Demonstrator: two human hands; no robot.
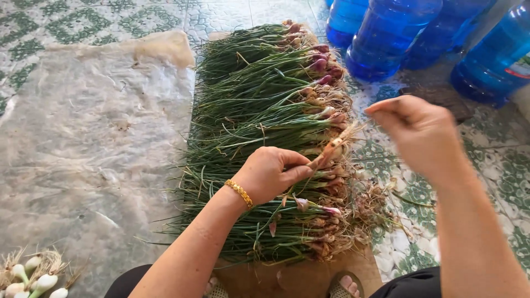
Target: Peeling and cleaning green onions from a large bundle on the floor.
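Peeled onion bulbs [30, 278] lie nearest. Left hand [270, 174] pinches one green onion [331, 148], bulb end pointing up-right, above the pile [265, 138]. Right hand [419, 132], loosely curled, holds nothing visible. Blue bottles [386, 38] stand beyond.

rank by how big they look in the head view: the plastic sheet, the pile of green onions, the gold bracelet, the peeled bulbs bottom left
1. plastic sheet
2. pile of green onions, not far behind
3. peeled bulbs, partly cut off by the frame
4. gold bracelet

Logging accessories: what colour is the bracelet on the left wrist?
Gold; the bracelet shows best in the head view.
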